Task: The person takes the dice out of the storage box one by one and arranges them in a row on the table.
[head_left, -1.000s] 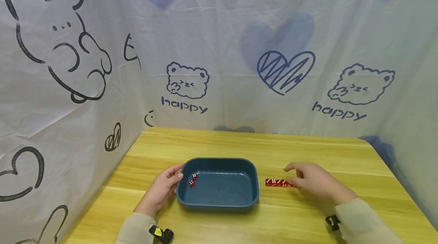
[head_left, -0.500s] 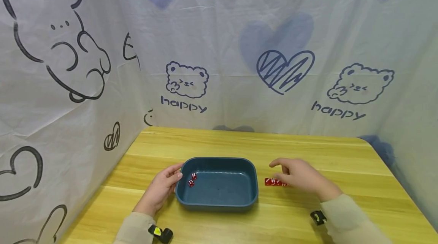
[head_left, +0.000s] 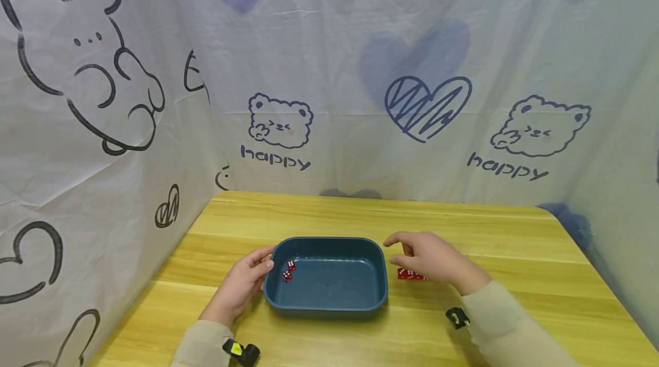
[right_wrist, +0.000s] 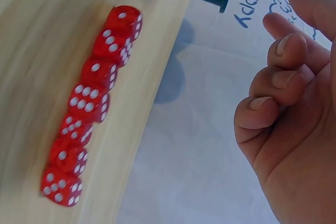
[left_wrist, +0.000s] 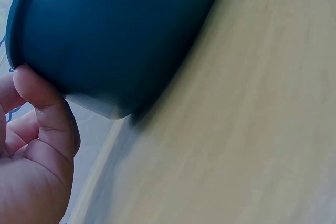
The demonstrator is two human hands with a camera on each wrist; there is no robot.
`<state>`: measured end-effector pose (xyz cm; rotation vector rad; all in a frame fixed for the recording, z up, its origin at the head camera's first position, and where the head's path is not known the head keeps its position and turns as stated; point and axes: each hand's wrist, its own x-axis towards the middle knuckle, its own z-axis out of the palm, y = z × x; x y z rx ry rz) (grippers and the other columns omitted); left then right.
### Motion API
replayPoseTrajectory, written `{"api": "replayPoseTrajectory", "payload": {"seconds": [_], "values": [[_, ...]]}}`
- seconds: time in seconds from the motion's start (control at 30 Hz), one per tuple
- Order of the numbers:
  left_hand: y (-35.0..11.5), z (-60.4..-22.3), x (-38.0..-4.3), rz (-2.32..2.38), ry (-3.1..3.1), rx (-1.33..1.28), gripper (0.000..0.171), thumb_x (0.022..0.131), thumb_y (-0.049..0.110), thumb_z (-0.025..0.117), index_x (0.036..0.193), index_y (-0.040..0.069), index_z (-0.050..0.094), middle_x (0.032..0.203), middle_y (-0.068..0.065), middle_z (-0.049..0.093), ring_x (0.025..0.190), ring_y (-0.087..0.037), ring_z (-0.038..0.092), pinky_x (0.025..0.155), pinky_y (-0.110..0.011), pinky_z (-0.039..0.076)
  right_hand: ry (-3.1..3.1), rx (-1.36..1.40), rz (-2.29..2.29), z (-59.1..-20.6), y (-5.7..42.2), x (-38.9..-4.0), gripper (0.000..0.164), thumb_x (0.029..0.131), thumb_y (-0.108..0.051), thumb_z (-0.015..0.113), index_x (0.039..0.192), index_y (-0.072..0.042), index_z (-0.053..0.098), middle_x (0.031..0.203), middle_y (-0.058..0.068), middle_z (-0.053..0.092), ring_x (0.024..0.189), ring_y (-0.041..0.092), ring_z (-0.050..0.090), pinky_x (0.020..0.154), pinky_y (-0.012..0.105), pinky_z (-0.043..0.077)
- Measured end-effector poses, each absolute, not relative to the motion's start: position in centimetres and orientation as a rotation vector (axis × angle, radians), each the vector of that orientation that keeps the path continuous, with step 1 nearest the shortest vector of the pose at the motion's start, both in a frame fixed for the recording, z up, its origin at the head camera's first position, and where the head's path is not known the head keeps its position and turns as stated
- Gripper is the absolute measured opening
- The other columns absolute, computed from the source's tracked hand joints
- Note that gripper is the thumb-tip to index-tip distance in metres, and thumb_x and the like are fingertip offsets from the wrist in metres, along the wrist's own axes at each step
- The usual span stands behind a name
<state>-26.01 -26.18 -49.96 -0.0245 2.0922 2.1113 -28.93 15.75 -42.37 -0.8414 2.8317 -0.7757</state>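
Note:
A deep blue-green plastic tray [head_left: 329, 307] stands on the table, with two red dice [head_left: 287, 276] inside near its left end. My left hand [head_left: 242, 281] holds the tray's left side, thumb at the rim; in the left wrist view the thumb [left_wrist: 39, 90] touches the wall. To the tray's right lies a straight row of several red dice with white pips [right_wrist: 86, 98], touching one another. Over this row hovers my right hand [head_left: 437, 261], hiding part of it in the head view. Its index finger and thumb are apart, the other fingers curl loosely, and no die shows between them.
The yellow wood-grain table [head_left: 329, 344] carries the tray and dice. White cloth with drawn hearts and bears [head_left: 280, 121] hangs behind the table and along its sides. Each wrist wears a small black camera [head_left: 242, 351].
My right hand has moved left along the dice row, toward the tray's right edge. My left hand, the tray and the dice inside it stay in place.

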Motion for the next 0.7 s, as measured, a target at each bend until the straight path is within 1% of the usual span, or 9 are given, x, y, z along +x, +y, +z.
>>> {"api": "replayPoseTrajectory", "payload": {"seconds": [0.17, 0.33, 0.47, 0.7], "values": [[-26.2, -49.9, -26.0, 2.114, 2.092, -0.031, 0.046, 0.105, 0.012, 0.055, 0.150, 0.002, 0.046, 0.116, -0.015, 0.054, 0.090, -0.018, 0.058, 0.069, -0.024, 0.053, 2.824, -0.852, -0.758, -41.6, 14.7, -29.0, 0.032, 0.096, -0.032, 0.071, 0.127, -0.022, 0.068, 0.065, -0.006, 0.049, 0.052, 0.010, 0.044, 0.052, 0.028, 0.038], [-26.1, -49.9, -26.0, 2.112, 2.093, -0.036, 0.046, 0.105, 0.012, 0.056, 0.149, 0.002, 0.047, 0.115, -0.015, 0.053, 0.090, -0.019, 0.057, 0.068, -0.024, 0.052, 2.815, -0.867, -0.738, -41.2, 13.8, -29.1, 0.033, 0.096, -0.037, 0.071, 0.126, -0.024, 0.069, 0.065, -0.007, 0.049, 0.052, 0.009, 0.042, 0.054, 0.028, 0.036], [-26.1, -49.9, -26.0, 2.112, 2.093, -0.032, 0.046, 0.105, 0.013, 0.056, 0.149, 0.002, 0.047, 0.116, -0.016, 0.053, 0.090, -0.019, 0.057, 0.069, -0.024, 0.052, 2.805, -0.873, -0.733, -41.1, 13.3, -29.2, 0.034, 0.096, -0.041, 0.069, 0.127, -0.025, 0.068, 0.066, -0.008, 0.050, 0.053, 0.009, 0.042, 0.055, 0.028, 0.037], [-26.2, -50.0, -26.1, 2.113, 2.097, -0.035, 0.046, 0.105, 0.013, 0.055, 0.149, 0.001, 0.047, 0.116, -0.015, 0.053, 0.091, -0.019, 0.058, 0.070, -0.024, 0.053, 2.812, -0.898, -0.710, -40.9, 12.4, -29.4, 0.031, 0.096, -0.041, 0.070, 0.125, -0.030, 0.068, 0.066, -0.008, 0.049, 0.053, 0.009, 0.042, 0.056, 0.028, 0.038]]}}
